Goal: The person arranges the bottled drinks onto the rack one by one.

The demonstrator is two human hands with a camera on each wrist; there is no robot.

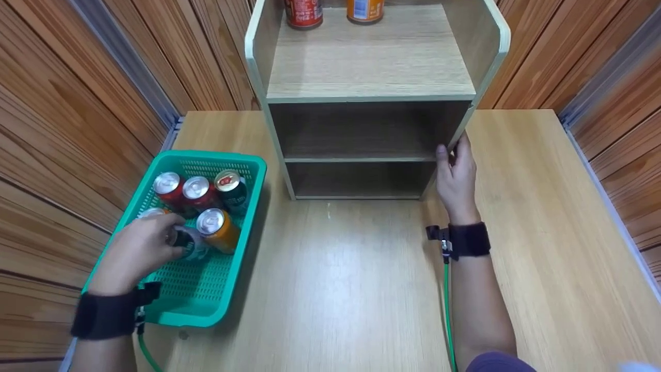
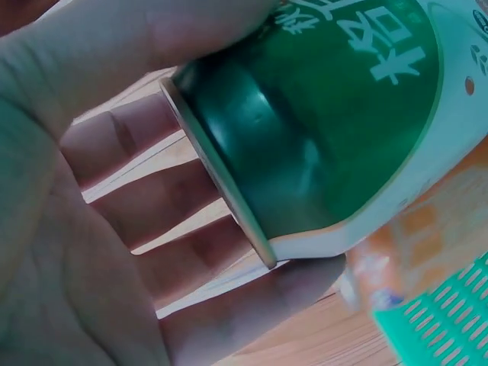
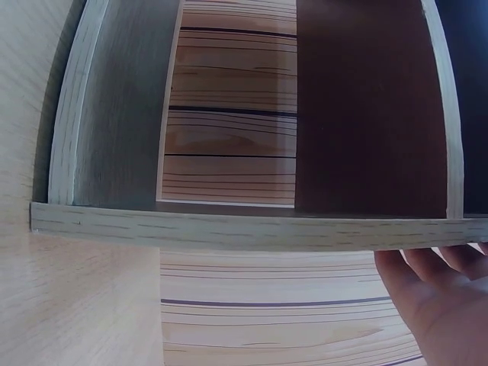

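Our left hand [image 1: 137,248] wraps the green can [image 2: 320,122]: rigid, smooth, likely slippery; grip mid-body. Our right hand [image 1: 457,178], at 3 o'clock, clasps the shelf [image 1: 465,129] edge.

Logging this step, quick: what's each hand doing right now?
Left hand: grips a green can in the basket.
Right hand: holds the shelf unit's side panel.

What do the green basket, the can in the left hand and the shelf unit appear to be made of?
Green basket: apparently moulded plastic, with perforated mesh walls and a slight sheen.
Can: likely metal, glossy, with a domed base and a rim.
Shelf unit: matte, wood-grain board, perhaps laminate; pale edge strips.
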